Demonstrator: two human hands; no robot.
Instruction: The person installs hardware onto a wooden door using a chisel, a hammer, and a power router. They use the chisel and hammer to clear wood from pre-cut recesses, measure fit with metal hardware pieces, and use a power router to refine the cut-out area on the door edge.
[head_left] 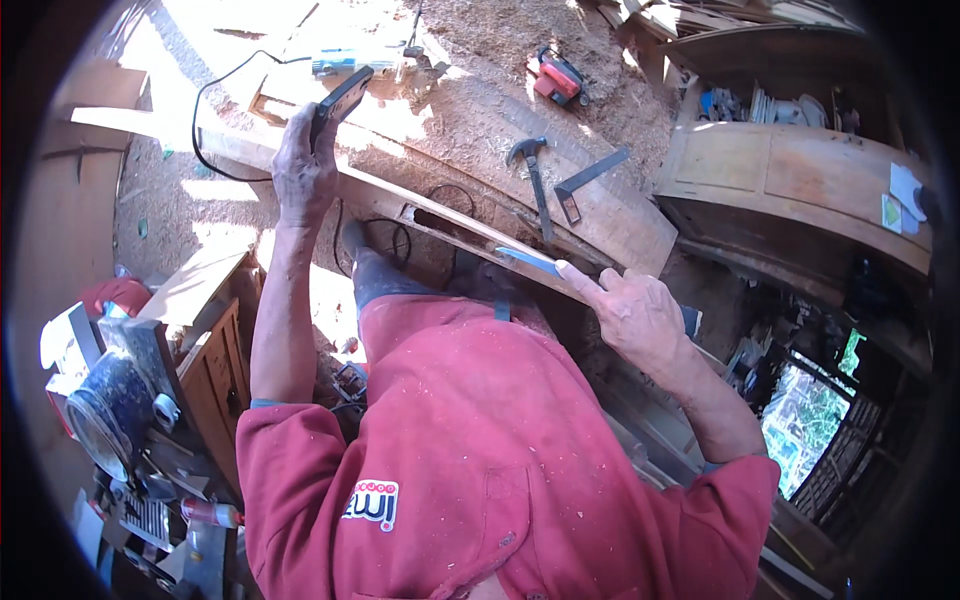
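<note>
My left hand point(304, 170) is raised over a long wooden board, its fingers closed round a dark, flat, slab-like thing point(345, 95) with small light marks along one side. I cannot make out its exact kind. To the right, my right hand point(642, 315) is at the board's near end, fingers curled and index finger stretched forward. A slim, bluish, blade-like tool point(527, 260) runs out along that finger, its tip over the board; its handle is hidden. The wooden board point(375, 190) crosses in front of my body and has a dark slot-shaped opening point(440, 224).
Beyond the board lie a claw hammer point(536, 180), a try square point(590, 185), a red power tool point(558, 80) and a blue-grey power tool point(350, 63) with a black cord. A wooden cabinet point(790, 175) stands right; a blue motor-like machine point(105, 405) stands left. Sawdust covers the ground.
</note>
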